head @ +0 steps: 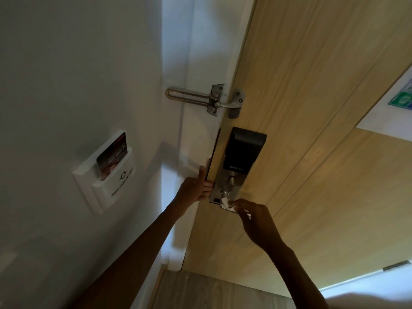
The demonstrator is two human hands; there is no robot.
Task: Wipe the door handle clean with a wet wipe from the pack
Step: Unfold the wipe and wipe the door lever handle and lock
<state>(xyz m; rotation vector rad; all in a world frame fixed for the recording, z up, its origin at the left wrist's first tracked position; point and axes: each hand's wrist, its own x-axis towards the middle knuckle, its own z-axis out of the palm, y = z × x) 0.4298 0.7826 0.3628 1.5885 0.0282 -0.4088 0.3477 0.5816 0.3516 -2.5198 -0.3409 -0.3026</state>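
The door's smart lock plate (219, 186) is silver below and black above, with a small thumb-turn knob (231, 180) in its middle. My right hand (256, 221) pinches a crumpled white wet wipe (227, 202) and presses it on the low end of the plate, where the handle base (224, 193) shows. The lever itself is hidden under the wipe and hand. My left hand (197, 188) rests flat on the door's edge beside the plate, thumb up, fingers curled round the edge. The wipe pack is out of view.
The wooden door (312, 108) stands slightly ajar from the white frame (178, 130). A metal swing-bar guard (200, 98) sits above the lock. A white key-card holder (107, 172) with a card is on the left wall. A notice (392, 103) hangs on the door at right.
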